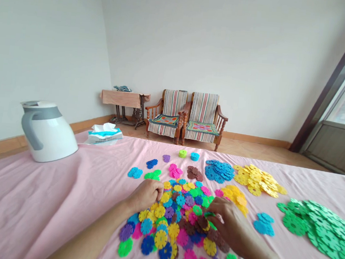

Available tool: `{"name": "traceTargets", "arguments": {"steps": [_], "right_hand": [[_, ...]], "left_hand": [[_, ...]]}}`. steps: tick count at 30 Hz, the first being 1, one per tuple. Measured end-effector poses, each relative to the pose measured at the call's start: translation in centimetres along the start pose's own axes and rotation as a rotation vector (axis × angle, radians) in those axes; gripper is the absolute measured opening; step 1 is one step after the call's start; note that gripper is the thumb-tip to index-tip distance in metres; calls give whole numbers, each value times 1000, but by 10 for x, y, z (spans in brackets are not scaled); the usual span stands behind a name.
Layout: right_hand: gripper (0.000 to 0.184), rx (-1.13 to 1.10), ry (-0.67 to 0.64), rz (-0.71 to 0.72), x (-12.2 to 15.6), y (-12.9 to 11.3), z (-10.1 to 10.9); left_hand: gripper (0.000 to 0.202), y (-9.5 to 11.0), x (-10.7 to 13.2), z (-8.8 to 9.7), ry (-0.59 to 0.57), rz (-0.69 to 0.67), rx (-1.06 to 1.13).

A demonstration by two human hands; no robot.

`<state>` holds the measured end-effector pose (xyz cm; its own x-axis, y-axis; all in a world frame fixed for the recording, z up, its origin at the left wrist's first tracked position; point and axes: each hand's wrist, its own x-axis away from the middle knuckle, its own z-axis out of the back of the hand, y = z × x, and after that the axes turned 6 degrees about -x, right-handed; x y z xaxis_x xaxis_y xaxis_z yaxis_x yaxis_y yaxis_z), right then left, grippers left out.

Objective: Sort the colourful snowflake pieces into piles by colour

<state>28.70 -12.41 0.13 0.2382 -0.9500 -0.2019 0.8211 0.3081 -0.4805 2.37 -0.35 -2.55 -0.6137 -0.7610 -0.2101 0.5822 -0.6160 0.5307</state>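
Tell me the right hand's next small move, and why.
Probably carry the green disc at the fingertips of the right hand over to the green pile on the right: around the mixed pile, discs already lie grouped by colour.

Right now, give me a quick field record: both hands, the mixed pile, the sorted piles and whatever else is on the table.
surface: pink cloth-covered table
left hand: curled shut on mixed pile of colourful flower-shaped plastic discs
right hand: fingertips on pile's right side, grip unclear
sorted piles beyond: green discs far right, yellow discs, blue discs, brown discs
also: white plastic jug, tissue pack, far left
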Motion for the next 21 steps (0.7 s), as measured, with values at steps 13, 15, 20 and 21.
{"name": "traceTargets", "arguments": {"steps": [13,15,20,21], "right_hand": [[33,39,138,-214,-5,7,-13],[36,-20,135,-243,-7,11,-14],[36,-85,122,-262,-9,8,-15],[37,-81,128,-271,-9,6,-16]], "left_hand": [[21,-2,0,0,5,-9,-17],[20,-2,0,0,2,-11,-19],[19,1,0,2,-8,-13,-20],[19,1,0,2,-9,-14,-19]]}}
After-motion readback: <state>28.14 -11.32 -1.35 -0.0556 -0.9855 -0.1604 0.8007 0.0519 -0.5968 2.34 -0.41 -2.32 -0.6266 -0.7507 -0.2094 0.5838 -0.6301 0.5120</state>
